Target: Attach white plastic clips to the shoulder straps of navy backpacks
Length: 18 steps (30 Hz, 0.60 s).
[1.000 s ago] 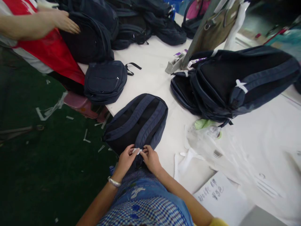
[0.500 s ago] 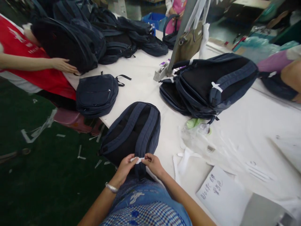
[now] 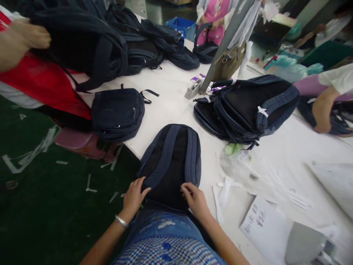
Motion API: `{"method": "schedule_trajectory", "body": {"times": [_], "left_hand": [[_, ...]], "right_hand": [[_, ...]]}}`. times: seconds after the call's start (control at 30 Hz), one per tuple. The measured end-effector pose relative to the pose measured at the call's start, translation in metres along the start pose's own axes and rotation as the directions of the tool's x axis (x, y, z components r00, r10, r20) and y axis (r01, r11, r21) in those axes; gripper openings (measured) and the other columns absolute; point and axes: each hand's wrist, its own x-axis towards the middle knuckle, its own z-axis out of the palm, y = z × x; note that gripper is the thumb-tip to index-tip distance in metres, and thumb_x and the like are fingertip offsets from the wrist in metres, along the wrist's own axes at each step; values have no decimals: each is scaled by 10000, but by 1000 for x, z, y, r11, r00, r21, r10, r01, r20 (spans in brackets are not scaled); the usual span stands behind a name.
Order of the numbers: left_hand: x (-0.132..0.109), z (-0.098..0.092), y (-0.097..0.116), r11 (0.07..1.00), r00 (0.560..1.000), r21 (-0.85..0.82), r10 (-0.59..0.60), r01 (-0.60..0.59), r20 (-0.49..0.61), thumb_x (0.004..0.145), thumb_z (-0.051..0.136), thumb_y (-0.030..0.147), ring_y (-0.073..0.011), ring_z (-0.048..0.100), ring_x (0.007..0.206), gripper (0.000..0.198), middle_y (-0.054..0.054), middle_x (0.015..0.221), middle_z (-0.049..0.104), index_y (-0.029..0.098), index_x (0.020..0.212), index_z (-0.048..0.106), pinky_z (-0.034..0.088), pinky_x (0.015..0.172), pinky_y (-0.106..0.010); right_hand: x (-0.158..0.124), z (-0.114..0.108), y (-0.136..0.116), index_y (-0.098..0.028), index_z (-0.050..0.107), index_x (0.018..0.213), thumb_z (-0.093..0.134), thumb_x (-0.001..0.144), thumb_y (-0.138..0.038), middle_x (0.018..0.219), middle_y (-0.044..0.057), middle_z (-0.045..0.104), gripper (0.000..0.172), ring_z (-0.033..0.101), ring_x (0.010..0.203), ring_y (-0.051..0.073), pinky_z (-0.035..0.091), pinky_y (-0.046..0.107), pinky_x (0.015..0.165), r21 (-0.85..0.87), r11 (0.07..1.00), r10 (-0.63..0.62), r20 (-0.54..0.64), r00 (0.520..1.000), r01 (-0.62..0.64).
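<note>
A navy backpack [image 3: 175,162] lies at the table's near edge, its black back panel and two padded straps facing up. My left hand [image 3: 134,195] rests at its lower left side, thumb apart from the fingers, near the end of the left strap [image 3: 164,156]. Over the lower right of the panel is my right hand [image 3: 195,198], its fingers curled together by the lower part of the right strap [image 3: 191,154]. Whatever those fingers hold, if anything, is too small to make out. Part of the backpack's bottom meets my blue apron [image 3: 165,235].
Another navy backpack [image 3: 117,114] sits at the left edge, and stacked backpacks [image 3: 256,103] lie right of a grey post [image 3: 220,48]. Plastic bags [image 3: 248,165], white strips [image 3: 224,195] and a handwritten sheet [image 3: 264,221] are at right. Co-workers handle bags left, right and behind.
My hands have parted from a white piece on the right strap, which no longer shows there. My left hand moved left. The co-worker at left has raised a hand on a bag.
</note>
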Motion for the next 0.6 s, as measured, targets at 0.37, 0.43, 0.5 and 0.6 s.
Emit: {"method": "schedule_trajectory", "body": {"times": [0.37, 0.43, 0.5, 0.6], "left_hand": [[53, -79, 36, 743, 900, -653, 169, 151, 401, 834, 528, 514, -250, 634, 969, 439, -79, 1014, 715, 161, 1047, 678, 484, 867, -349], [58, -95, 38, 681, 922, -720, 180, 135, 343, 858, 489, 518, -246, 613, 1048, 461, -92, 1098, 692, 161, 1099, 656, 466, 926, -358], [59, -104, 36, 631, 962, -771, 143, 91, 231, 874, 450, 527, -242, 613, 1055, 473, -105, 1116, 679, 161, 1106, 640, 484, 914, -365], [53, -107, 26, 649, 982, -760, 132, 15, 133, 833, 524, 529, -245, 652, 953, 436, -104, 1005, 702, 163, 1031, 652, 531, 837, -369]], "right_hand": [[43, 98, -84, -160, 649, 907, 758, 693, -440, 834, 32, 668, 369, 635, 781, 140, 496, 234, 678, 648, 663, 154, 371, 916, -374], [48, 89, -107, -160, 649, 898, 749, 715, -401, 863, 35, 679, 318, 635, 774, 129, 506, 242, 719, 720, 609, 149, 307, 940, -332], [54, 84, -125, -169, 637, 901, 722, 743, -380, 862, 30, 683, 277, 640, 748, 126, 519, 256, 735, 787, 560, 153, 209, 966, -259], [65, 81, -144, -184, 605, 843, 707, 748, -331, 796, 10, 670, 202, 656, 722, 141, 539, 284, 732, 864, 465, 196, 112, 974, -193]]}}
